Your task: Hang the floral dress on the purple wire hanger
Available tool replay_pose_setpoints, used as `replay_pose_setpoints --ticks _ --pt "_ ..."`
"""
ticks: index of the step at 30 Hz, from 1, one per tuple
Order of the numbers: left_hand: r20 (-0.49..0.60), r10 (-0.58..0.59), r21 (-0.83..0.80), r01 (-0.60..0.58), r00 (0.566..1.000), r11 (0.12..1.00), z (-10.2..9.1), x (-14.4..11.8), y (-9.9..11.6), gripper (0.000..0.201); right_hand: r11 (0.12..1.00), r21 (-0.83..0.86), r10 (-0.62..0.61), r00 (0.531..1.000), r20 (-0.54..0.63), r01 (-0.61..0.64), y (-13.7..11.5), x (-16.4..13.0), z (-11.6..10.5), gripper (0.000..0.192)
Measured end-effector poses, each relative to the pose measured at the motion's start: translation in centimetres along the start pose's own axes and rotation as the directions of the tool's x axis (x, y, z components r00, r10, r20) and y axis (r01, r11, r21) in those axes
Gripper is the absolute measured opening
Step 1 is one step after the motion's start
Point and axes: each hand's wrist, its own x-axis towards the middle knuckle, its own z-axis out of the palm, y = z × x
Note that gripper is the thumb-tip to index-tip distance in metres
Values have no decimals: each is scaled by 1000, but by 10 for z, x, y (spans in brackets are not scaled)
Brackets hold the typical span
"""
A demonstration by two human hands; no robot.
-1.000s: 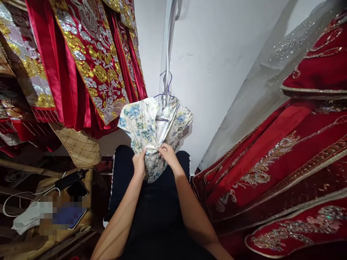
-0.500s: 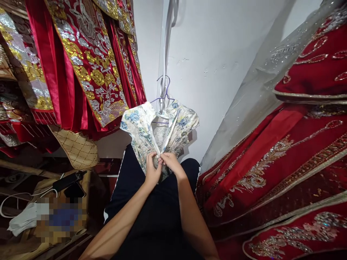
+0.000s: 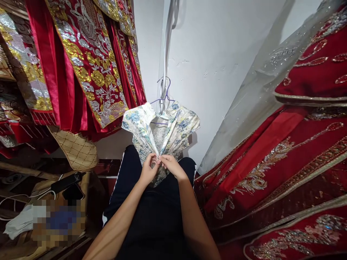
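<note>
At the centre, a short-sleeved floral top point(image 3: 184, 124) hangs on a purple hanger point(image 3: 168, 86) before the far white wall point(image 3: 211, 47). The left hand point(image 3: 149, 170) and right hand point(image 3: 171, 167) meet there, fingertips pinching its front edges, with a beaded red gown point(image 3: 260, 169) at right.

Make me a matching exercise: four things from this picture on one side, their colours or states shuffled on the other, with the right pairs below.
Things:
1. Shirt
2. Hanger
3. Wall
4. Trousers

Descriptions:
A. White, behind the hanger
B. Dark, with a white stripe down the side
C. Floral, held at the front by the left hand and right hand
D. Purple, with a curved hook

Right pairs: 1-C, 2-D, 3-A, 4-B
</note>
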Motion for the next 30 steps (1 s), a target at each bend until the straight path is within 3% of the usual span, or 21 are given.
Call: replay_pose_setpoints --ticks 4,8,12,15,18,21,24,27,30 --pt "-100 -31 -34 28 994 999 1 0 1 24 996 84 -14 1000 7 13 -2 -3 3 38" --pt "-87 -16 62 21 996 998 -1 1 -2 18 987 158 20 984 -175 8 -13 7 -7 34" --pt "-90 -35 114 45 995 993 -2 4 -10 15 975 210 9 936 -351 69 -60 49 -28 32" --pt "-73 -51 129 60 996 990 -1 6 -18 10 968 159 -100 879 -465 195 -109 91 -41 24" --pt "-48 -36 176 44 998 983 -2 5 -26 8 957 133 -155 844 -513 256 -147 119 -49 18" --pt "-15 -21 205 24 1000 978 -9 9 -27 7 961 101 -173 845 -506 258 -162 124 -52 20" --pt "101 60 256 -84 993 963 -20 35 -3 7 955 7 -255 830 -496 297 -159 115 -51 24" --pt "129 254 297 -282 959 912 -27 88 50 20 936 -65 -336 823 -459 346 -157 102 -47 27" --pt "140 464 335 -483 875 809 -27 147 110 37 910 -123 -410 823 -392 395 -163 93 -41 29"
